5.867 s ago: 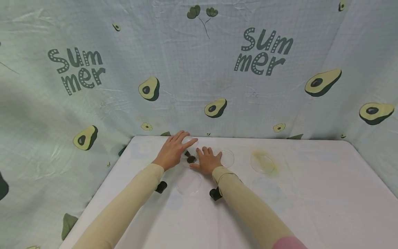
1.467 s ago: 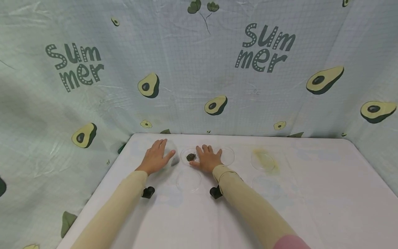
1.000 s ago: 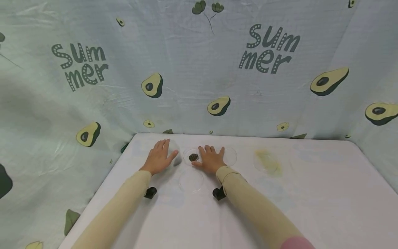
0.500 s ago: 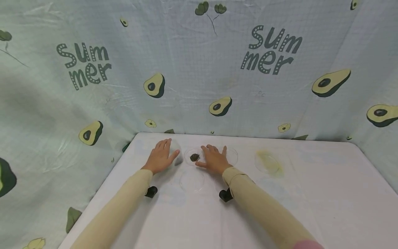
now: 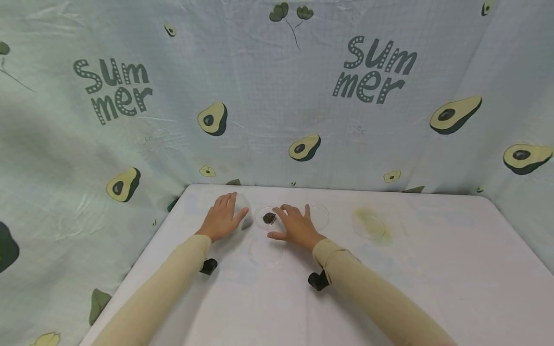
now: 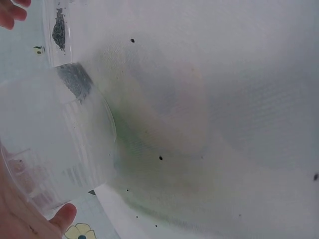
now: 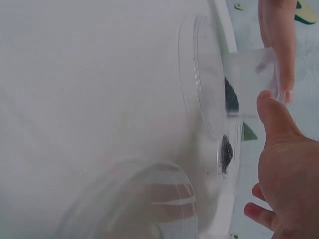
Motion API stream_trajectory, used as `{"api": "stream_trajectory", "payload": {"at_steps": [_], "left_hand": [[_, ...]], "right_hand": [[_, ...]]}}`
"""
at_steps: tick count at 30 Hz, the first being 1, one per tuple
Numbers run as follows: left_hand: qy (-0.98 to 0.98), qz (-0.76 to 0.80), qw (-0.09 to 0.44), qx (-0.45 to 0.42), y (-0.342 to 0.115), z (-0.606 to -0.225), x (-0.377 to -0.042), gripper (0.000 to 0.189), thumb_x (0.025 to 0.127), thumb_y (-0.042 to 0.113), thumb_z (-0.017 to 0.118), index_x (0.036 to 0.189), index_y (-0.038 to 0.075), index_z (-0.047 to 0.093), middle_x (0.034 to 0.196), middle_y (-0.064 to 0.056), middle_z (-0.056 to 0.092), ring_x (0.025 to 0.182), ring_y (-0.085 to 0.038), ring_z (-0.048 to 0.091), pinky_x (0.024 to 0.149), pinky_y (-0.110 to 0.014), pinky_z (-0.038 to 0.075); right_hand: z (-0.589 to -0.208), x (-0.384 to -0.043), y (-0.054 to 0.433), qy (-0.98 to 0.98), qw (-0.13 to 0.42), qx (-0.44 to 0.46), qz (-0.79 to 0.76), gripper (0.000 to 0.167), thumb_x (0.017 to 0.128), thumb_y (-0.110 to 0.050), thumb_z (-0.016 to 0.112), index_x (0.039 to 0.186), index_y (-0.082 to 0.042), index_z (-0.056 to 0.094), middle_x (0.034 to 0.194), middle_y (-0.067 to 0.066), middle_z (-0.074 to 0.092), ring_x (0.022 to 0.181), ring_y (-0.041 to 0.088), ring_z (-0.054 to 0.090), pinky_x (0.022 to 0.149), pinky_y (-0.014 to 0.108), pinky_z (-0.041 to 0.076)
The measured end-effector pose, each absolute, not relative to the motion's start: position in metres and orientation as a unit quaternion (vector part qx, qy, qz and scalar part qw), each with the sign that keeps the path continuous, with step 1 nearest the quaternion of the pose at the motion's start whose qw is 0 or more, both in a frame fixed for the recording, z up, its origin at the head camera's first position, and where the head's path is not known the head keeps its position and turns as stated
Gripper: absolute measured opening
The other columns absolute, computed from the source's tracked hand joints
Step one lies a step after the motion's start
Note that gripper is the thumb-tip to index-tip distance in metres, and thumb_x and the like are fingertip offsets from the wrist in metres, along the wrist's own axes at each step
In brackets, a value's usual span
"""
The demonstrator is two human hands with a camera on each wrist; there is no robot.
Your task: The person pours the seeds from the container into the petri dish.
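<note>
My left hand grips a clear plastic cup at the left back of the table. Dark granules lie at the bottom of the cup. Just right of it is a clear petri dish with a small heap of the same dark granules in it. Beside this dish is my right hand, fingers spread and nothing held. Its fingertips are near the dish's right edge; whether they touch it I cannot tell. The right wrist view shows the thumb stretched out.
Another clear dish lies behind my right hand, and one lies in front of the heap's dish. Farther right a dish sits by a yellow print on the white tablecloth. A few dark specks dot the cloth.
Earlier my left hand held the cup tipped over the dish; it has since moved left with the cup, and the heap shows in the dish. My right hand has just drawn back slightly right.
</note>
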State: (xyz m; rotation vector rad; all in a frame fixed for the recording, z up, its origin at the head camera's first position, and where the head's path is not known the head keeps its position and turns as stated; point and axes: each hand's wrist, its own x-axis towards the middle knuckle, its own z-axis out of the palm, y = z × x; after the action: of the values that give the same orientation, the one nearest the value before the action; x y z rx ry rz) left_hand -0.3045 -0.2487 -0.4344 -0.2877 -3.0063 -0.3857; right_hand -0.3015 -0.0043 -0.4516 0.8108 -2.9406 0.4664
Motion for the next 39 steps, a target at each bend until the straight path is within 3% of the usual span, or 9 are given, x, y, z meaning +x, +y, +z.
{"api": "stream_trajectory", "payload": {"at_steps": [10, 22, 29, 35, 39], "left_hand": [[-0.987, -0.123, 0.041, -0.098, -0.248, -0.433, -0.305, 0.077, 0.101, 0.053, 0.034, 0.151, -0.004, 0.021, 0.152, -0.025, 0.03, 0.141, -0.041, 0.027, 0.109, -0.061, 0.031], [-0.987, -0.125, 0.041, -0.093, -0.246, -0.431, -0.303, 0.075, 0.101, 0.051, 0.035, 0.151, -0.004, 0.021, 0.152, -0.025, 0.03, 0.141, -0.042, 0.027, 0.109, -0.061, 0.032], [-0.986, -0.132, 0.035, -0.094, -0.245, -0.431, -0.301, 0.075, 0.102, 0.05, 0.035, 0.151, -0.004, 0.02, 0.152, -0.025, 0.03, 0.142, -0.042, 0.027, 0.109, -0.061, 0.031], [-0.985, -0.132, 0.043, -0.098, -0.246, -0.432, -0.3, 0.074, 0.102, 0.049, 0.036, 0.151, -0.004, 0.021, 0.151, -0.026, 0.031, 0.141, -0.042, 0.028, 0.108, -0.061, 0.032], [-0.985, -0.131, 0.046, -0.1, -0.246, -0.433, -0.301, 0.074, 0.102, 0.05, 0.035, 0.151, -0.003, 0.021, 0.152, -0.025, 0.031, 0.141, -0.041, 0.027, 0.108, -0.061, 0.033]], "right_hand": [[-0.448, -0.279, -0.004, -0.939, 0.03, 0.304, 0.156, 0.073, 0.075, -0.063, 0.07, 0.129, -0.017, 0.054, 0.128, 0.007, 0.057, 0.119, 0.027, 0.056, 0.11, 0.071, 0.02], [-0.449, -0.266, -0.004, -0.935, 0.013, 0.332, 0.126, 0.084, 0.068, -0.064, 0.075, 0.133, -0.015, 0.054, 0.12, 0.005, 0.059, 0.112, 0.024, 0.058, 0.11, 0.068, 0.024], [-0.455, -0.262, -0.008, -0.938, 0.029, 0.337, 0.07, 0.091, 0.065, -0.072, 0.072, 0.133, -0.014, 0.054, 0.118, 0.005, 0.057, 0.11, 0.024, 0.056, 0.108, 0.068, 0.027], [-0.456, -0.258, -0.012, -0.937, 0.054, 0.341, 0.05, 0.084, 0.065, -0.076, 0.069, 0.12, -0.013, 0.059, 0.111, 0.005, 0.057, 0.106, 0.025, 0.057, 0.105, 0.067, 0.031], [-0.456, -0.256, -0.014, -0.939, 0.06, 0.337, 0.039, 0.084, 0.066, -0.077, 0.067, 0.12, -0.012, 0.061, 0.111, 0.004, 0.057, 0.104, 0.023, 0.056, 0.102, 0.061, 0.035]]}}
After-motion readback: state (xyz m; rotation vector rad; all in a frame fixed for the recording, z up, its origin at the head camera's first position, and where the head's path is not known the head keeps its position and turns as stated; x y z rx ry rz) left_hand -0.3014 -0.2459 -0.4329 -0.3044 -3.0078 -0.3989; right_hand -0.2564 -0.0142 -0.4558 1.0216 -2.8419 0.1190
